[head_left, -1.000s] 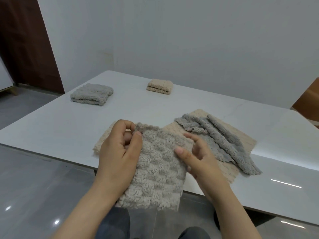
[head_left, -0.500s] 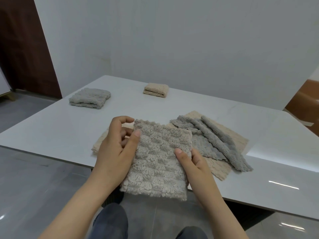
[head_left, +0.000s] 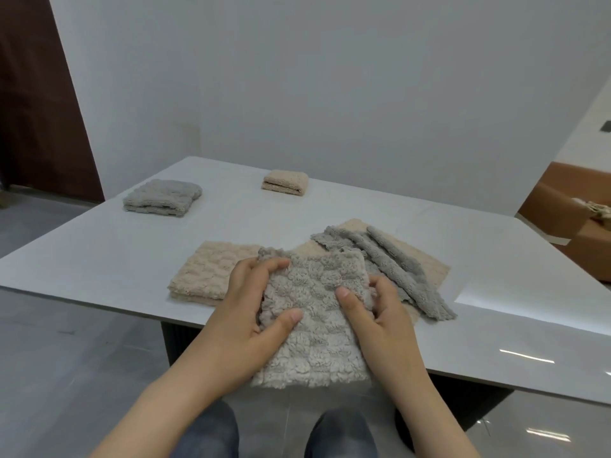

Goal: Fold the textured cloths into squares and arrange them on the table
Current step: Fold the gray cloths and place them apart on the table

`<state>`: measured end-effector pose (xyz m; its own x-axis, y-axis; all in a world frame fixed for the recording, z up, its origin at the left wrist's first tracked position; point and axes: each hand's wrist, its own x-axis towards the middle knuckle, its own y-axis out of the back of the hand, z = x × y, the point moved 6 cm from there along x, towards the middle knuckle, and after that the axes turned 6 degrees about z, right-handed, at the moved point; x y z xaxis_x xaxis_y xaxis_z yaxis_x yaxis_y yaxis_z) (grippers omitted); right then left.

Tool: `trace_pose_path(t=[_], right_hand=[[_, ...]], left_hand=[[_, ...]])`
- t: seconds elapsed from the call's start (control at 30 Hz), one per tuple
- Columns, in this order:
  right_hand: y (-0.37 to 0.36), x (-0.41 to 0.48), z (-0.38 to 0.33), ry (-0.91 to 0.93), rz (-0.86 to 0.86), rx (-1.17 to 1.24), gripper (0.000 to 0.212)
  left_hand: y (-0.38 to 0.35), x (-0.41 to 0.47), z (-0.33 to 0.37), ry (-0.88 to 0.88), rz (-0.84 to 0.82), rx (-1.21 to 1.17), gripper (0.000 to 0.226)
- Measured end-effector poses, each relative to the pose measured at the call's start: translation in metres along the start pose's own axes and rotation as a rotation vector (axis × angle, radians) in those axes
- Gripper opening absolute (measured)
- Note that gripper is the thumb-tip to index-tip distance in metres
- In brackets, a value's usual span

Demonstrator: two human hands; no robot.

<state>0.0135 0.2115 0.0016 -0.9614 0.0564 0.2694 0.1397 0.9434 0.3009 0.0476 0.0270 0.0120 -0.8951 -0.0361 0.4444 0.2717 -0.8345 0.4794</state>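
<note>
Since a moment ago, bunched the cloth's (head_left: 317, 328) left edge in the left hand's (head_left: 243, 312) grip, right hand (head_left: 380, 320) pinching the right edge, overhanging the table's (head_left: 99, 259) near edge, open tabletop beyond.

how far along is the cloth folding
Done: folded grey cloth and small folded beige cloth sit far on the table; a beige square lies near-left. In hand: left hand and right hand grip a grey textured cloth over the table edge. Left: a crumpled grey cloth atop a spread beige cloth.
</note>
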Motion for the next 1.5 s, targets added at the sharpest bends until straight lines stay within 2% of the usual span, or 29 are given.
trace_pose_path(t=[0.07, 0.2, 0.3, 0.47, 0.6, 0.73, 0.87, 1.07, 1.23, 1.5], right_hand=[[0.009, 0.001, 0.003, -0.024, 0.009, -0.041, 0.048], [0.023, 0.003, 0.011, -0.063, -0.132, -0.030, 0.059], [0.036, 0.014, 0.015, -0.014, -0.174, -0.066, 0.047], [0.065, 0.040, 0.036, -0.013, -0.155, -0.148, 0.030], [0.100, 0.073, 0.054, -0.037, -0.106, -0.168, 0.029], [0.134, 0.112, 0.077, -0.058, -0.068, -0.205, 0.031], [0.158, 0.161, 0.101, -0.061, -0.036, -0.237, 0.030], [0.187, 0.237, 0.143, -0.069, 0.015, -0.281, 0.029], [0.216, 0.301, 0.176, -0.078, 0.072, -0.361, 0.029], [0.248, 0.394, 0.218, -0.075, 0.149, -0.437, 0.029]], left_hand=[[-0.006, 0.004, -0.003, 0.023, 0.015, -0.015, 0.049], [-0.017, 0.018, -0.008, 0.076, 0.066, -0.041, 0.040], [-0.031, 0.034, -0.009, 0.107, 0.072, -0.050, 0.029], [-0.068, 0.063, -0.001, 0.082, -0.053, -0.032, 0.013], [-0.112, 0.094, 0.004, 0.128, -0.228, -0.082, 0.027], [-0.158, 0.129, 0.013, 0.127, -0.375, -0.028, 0.075], [-0.203, 0.168, 0.012, 0.109, -0.426, 0.028, 0.092], [-0.275, 0.232, 0.012, 0.045, -0.469, 0.113, 0.093], [-0.330, 0.293, 0.011, 0.076, -0.431, 0.041, 0.090], [-0.405, 0.373, 0.008, 0.073, -0.454, 0.013, 0.068]])
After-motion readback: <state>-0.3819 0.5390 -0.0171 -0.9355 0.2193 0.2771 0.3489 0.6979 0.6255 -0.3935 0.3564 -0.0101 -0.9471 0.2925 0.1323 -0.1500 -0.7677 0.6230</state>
